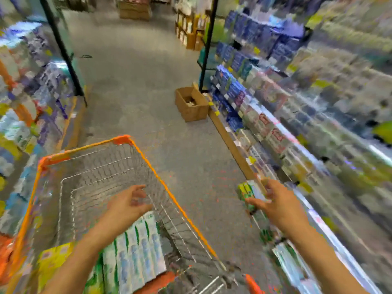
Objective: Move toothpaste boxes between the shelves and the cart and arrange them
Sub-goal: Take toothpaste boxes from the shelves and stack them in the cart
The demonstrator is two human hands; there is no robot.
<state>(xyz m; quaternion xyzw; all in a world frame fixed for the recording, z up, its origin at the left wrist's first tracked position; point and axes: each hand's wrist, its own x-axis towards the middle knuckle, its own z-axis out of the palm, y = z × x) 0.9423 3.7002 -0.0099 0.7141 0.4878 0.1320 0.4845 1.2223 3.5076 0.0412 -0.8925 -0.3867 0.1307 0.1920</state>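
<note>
A wire cart [148,160] with an orange rim stands in the aisle in front of me. Several white, green and blue toothpaste boxes [137,249] lie side by side in its near end, next to a yellow pack [53,259]. My left hand [127,205] hovers over the cart basket with its fingers loosely spread and holds nothing. My right hand [277,203] grips a small stack of green and white toothpaste boxes [249,192] between the cart and the shelves [297,134] on the right. The picture is blurred by motion.
Shelves packed with boxed goods run along the right side, with a wooden base edge [231,143] at floor level. An open cardboard box [191,102] sits on the floor ahead by a black post [209,43]. More stocked shelves [25,92] line the left.
</note>
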